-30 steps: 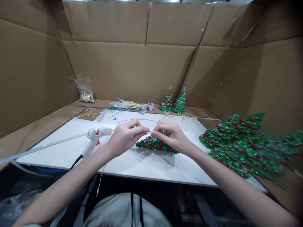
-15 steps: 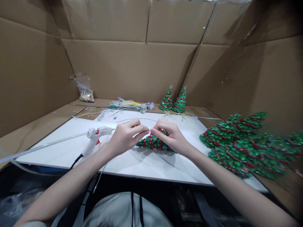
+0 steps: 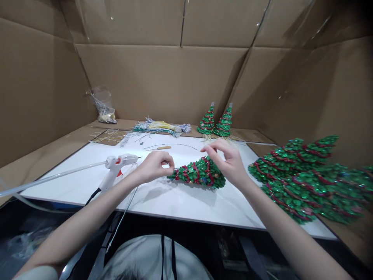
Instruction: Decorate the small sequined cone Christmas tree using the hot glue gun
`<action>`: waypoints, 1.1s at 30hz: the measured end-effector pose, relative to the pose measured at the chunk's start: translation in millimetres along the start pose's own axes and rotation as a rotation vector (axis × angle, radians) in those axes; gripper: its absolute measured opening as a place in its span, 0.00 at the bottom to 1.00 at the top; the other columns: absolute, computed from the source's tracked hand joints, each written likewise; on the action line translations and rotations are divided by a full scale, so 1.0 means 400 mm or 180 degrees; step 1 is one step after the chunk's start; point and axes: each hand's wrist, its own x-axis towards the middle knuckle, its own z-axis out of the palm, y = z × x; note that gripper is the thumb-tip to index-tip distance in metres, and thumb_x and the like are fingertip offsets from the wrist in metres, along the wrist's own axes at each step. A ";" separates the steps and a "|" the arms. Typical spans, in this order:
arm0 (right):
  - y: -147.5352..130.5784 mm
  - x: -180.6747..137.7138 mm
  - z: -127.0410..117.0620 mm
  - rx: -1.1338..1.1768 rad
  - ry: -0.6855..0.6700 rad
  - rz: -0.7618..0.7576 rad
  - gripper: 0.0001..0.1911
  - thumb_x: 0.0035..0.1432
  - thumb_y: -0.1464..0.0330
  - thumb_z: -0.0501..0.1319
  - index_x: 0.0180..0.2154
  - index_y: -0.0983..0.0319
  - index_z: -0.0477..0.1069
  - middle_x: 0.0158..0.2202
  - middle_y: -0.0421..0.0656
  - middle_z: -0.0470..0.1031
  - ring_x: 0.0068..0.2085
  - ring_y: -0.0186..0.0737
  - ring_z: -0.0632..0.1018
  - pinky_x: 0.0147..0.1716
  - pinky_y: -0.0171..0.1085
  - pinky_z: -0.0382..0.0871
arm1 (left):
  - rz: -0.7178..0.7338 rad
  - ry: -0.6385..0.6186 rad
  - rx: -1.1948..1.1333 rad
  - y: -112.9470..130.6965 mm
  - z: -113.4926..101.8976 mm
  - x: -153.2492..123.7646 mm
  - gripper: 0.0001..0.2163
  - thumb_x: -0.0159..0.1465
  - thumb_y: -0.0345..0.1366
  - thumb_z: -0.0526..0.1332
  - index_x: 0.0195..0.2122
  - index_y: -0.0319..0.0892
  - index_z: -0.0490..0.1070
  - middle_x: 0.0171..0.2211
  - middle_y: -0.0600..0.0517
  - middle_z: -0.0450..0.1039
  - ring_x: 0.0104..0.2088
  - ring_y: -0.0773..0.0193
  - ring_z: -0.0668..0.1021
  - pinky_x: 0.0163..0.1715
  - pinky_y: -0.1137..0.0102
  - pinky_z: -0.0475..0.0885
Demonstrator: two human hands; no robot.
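A small green sequin tree with red garland lies on its side on the white board, tip pointing left. My left hand is closed in a pinch just left of the tree's tip, on a thin wire that trails down toward me. My right hand hovers over the wide base of the tree, fingers curled and held apart, nothing visible in them.
A white glue gun with its glue stick lies to the left. A thin stick and a wire bundle lie behind. Two small upright trees stand at the back. Several larger trees are piled at right. Cardboard walls surround everything.
My hands have drawn apart: the left slid down to the tree's tip, the right lifted and went right over the base. The tree is now uncovered.
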 end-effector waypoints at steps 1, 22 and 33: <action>0.010 -0.002 -0.006 0.0021 0.0092 0.0095 0.10 0.61 0.65 0.55 0.30 0.58 0.73 0.27 0.41 0.69 0.33 0.39 0.70 0.38 0.41 0.62 | -0.0098 -0.0077 0.0045 -0.007 0.000 -0.003 0.05 0.53 0.29 0.59 0.24 0.40 0.74 0.25 0.54 0.74 0.29 0.67 0.72 0.28 0.74 0.61; 0.161 -0.045 0.028 0.1227 -0.0592 0.0941 0.14 0.54 0.61 0.56 0.42 0.55 0.73 0.42 0.43 0.64 0.46 0.46 0.67 0.53 0.47 0.56 | -0.0524 -0.0539 0.0383 -0.018 0.012 0.008 0.07 0.49 0.33 0.57 0.23 0.42 0.75 0.23 0.53 0.73 0.28 0.63 0.72 0.31 0.72 0.66; 0.149 -0.053 0.031 0.1368 -0.0754 0.0923 0.13 0.54 0.62 0.56 0.41 0.56 0.74 0.40 0.42 0.63 0.45 0.45 0.67 0.51 0.44 0.55 | -0.0342 -0.0212 0.0700 -0.001 0.028 0.003 0.05 0.53 0.32 0.57 0.29 0.42 0.72 0.21 0.55 0.67 0.25 0.65 0.70 0.24 0.74 0.59</action>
